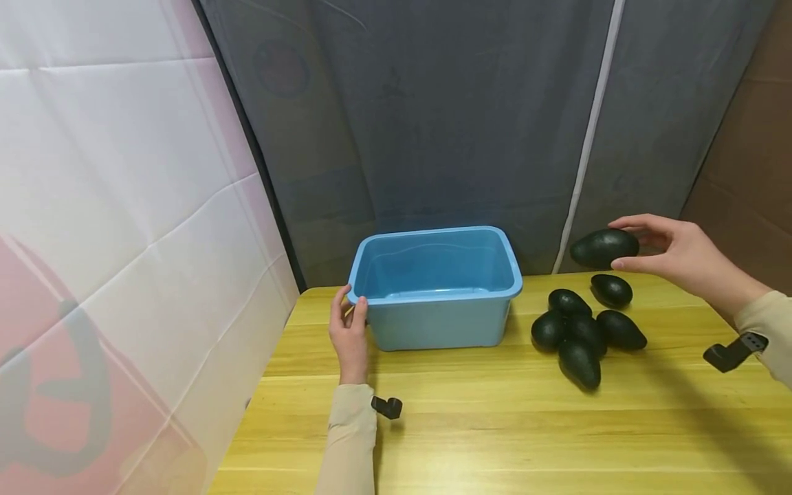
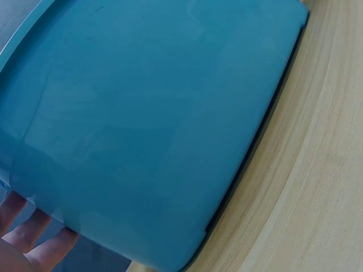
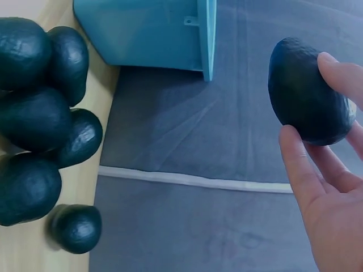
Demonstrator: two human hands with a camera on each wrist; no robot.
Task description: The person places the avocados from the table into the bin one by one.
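Observation:
A blue plastic bin (image 1: 436,323) stands on the wooden table (image 1: 495,426), empty inside. My left hand (image 1: 349,328) rests at the bin's left corner, fingers against its rim and wall; the left wrist view shows the bin wall (image 2: 147,124) with fingertips (image 2: 28,232) at its lower edge. My right hand (image 1: 671,254) holds a dark green avocado (image 1: 604,248) in the air, right of the bin and above the table's back edge. In the right wrist view fingers (image 3: 334,73) and thumb pinch the avocado (image 3: 306,93).
Several dark avocados (image 1: 581,330) lie in a cluster on the table right of the bin, also in the right wrist view as a pile (image 3: 39,113). A grey curtain (image 1: 464,103) hangs behind; a white-pink sheet (image 1: 111,240) hangs at the left.

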